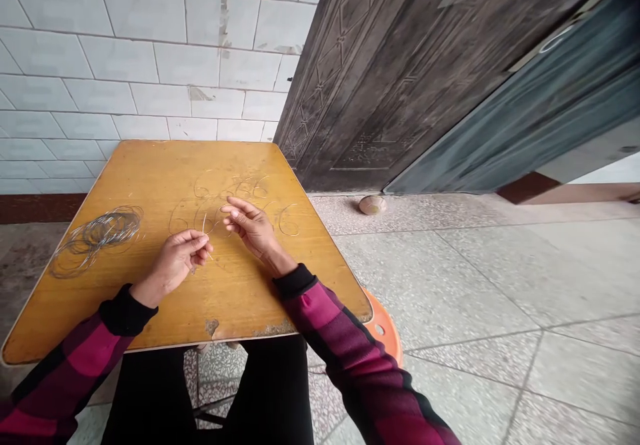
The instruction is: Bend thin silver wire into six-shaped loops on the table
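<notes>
My left hand (175,262) pinches a thin, pale metal wire (205,240) between thumb and fingers, above the yellow wooden tabletop (225,305). My right hand (253,228) hangs just to the right of that wire, its fingertips close by, with no clear hold on it. A loose coil of grey wire (95,242) lies at the left of the table. Several bent wire pieces shaped like the figure 6 (289,221) lie scattered across the far half, some beneath my hands.
The table's chipped near edge sits over my black-trousered legs (150,392). An orange plastic stool (385,325) pokes out beyond its right corner. A tiled wall rises behind, a dark embossed metal door (380,78) stands to the right, and a small round object (373,205) rests on the speckled floor.
</notes>
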`<state>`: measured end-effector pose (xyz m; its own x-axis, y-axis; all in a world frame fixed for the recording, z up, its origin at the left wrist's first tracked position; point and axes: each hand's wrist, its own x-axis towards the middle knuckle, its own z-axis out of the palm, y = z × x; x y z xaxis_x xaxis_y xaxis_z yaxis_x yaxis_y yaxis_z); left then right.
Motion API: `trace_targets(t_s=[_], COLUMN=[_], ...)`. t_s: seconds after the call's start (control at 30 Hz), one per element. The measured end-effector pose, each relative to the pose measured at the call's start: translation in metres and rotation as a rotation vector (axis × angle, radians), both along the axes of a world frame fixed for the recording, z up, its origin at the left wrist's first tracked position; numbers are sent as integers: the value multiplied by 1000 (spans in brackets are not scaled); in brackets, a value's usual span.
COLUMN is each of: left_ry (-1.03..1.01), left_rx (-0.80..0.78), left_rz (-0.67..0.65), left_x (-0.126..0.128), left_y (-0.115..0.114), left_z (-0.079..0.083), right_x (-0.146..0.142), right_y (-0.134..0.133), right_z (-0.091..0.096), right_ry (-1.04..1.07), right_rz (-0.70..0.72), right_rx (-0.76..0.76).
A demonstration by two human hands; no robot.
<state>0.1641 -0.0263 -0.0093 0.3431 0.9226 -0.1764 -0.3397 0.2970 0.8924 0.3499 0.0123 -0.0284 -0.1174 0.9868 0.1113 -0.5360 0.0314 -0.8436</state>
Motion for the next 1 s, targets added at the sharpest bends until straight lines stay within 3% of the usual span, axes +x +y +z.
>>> trace_targets(t_s=[0.27,0.53,0.67,1.0], left_ry=[-182,-186,-216,-209], left_rx=[75,1,-8,145], left_rz=[218,193,180,193], left_x=[-12,-9,-14,-25], left_y=[12,10,14,18], left_z=[4,1,3,7], right_x=[-31,-40,-37,-37], right_y=[-17,-32,-33,-35], right_z=[-25,-11,-8,1], right_ry=[-144,-170,-194,125], right_rz=[302,97,64,165], right_rx=[-4,196,244,24])
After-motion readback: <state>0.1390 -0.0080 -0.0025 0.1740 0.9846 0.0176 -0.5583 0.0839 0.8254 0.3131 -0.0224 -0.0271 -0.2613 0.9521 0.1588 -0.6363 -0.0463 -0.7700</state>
